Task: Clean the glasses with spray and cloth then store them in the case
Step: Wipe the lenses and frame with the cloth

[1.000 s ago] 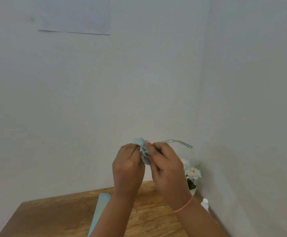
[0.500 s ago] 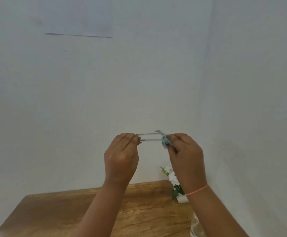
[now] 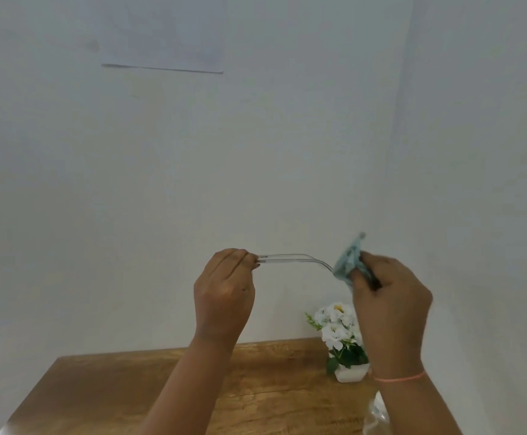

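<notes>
Evidently mid-clean: the clear glasses (image 3: 293, 259) are held in the air at centre frame, above the wooden surface (image 3: 114, 390). The left hand (image 3: 224, 293) pinches one end in a narrow grip. The right hand (image 3: 391, 306) bunches the blue cloth (image 3: 348, 260) round the arm tips. Wiping looks under way; casing remains, and no case shows.

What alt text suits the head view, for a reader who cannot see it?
Two hands hold clear glasses up before a white wall: the left hand grips one end, and the right hand pinches a pale blue cloth round the other end. Below are a wooden table and a pot of white flowers.
</notes>
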